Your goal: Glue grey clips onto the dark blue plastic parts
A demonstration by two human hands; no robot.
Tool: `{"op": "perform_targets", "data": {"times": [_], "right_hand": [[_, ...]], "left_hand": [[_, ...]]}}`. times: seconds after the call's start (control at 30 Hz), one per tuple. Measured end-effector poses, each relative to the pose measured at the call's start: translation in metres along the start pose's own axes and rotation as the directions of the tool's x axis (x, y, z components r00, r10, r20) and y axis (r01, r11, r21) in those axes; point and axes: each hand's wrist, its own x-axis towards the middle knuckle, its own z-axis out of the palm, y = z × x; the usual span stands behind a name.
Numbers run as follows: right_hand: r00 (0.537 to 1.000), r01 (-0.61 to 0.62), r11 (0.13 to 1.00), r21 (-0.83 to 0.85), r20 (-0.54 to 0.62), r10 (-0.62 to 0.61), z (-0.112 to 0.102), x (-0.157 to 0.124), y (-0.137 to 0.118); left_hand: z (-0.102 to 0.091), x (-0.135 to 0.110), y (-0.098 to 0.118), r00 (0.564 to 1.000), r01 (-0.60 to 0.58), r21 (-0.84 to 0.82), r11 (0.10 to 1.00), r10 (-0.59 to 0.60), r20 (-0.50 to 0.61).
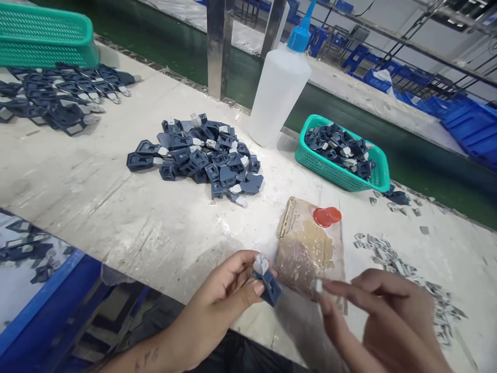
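My left hand (236, 292) pinches a dark blue plastic part (269, 287) with a light grey tip piece (261, 264) on its upper end. Between the thumb and index finger of my right hand (382, 316) is a small light grey piece (319, 285), apart from the blue part and slightly blurred. Under and behind the hands lies a worn cardboard piece (310, 248) with a wet-looking surface, and a red cap-like thing (327, 216) rests on it. Small loose grey pieces (399, 264) are scattered to the right, partly hidden by my right hand.
A heap of blue parts (205, 155) lies mid-table, with another pile (58, 96) beside a green basket (46, 36) at far left. A white squeeze bottle (279, 88) stands near a metal post (219, 52). Another green basket (334, 173) holds similar parts. A blue bin (42, 305) sits lower left.
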Motion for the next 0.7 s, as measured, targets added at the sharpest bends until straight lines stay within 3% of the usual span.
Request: {"op": "perform_targets", "data": {"times": [0.07,0.17,0.43,0.7], "right_hand": [[0.996,0.007,0.991,0.13,0.082,-0.018,0.006,-0.005,-0.008],[0.987,-0.001,0.98,0.197,0.157,-0.03,0.015,-0.008,-0.009],[0.979,0.029,0.989,0.147,0.195,-0.058,0.021,-0.003,-0.009],[0.95,0.23,0.973,0.003,0.217,-0.225,0.019,-0.007,-0.009]], "left_hand": [[0.001,0.0,0.002,1.0,-0.007,0.016,1.0,0.007,-0.005],[0.001,0.002,0.003,1.0,-0.026,0.066,0.997,0.025,0.009],[0.001,0.001,0.003,0.999,-0.032,0.092,0.995,0.03,0.026],[0.007,0.0,0.006,0.997,-0.06,0.211,0.976,0.068,-0.031]]}}
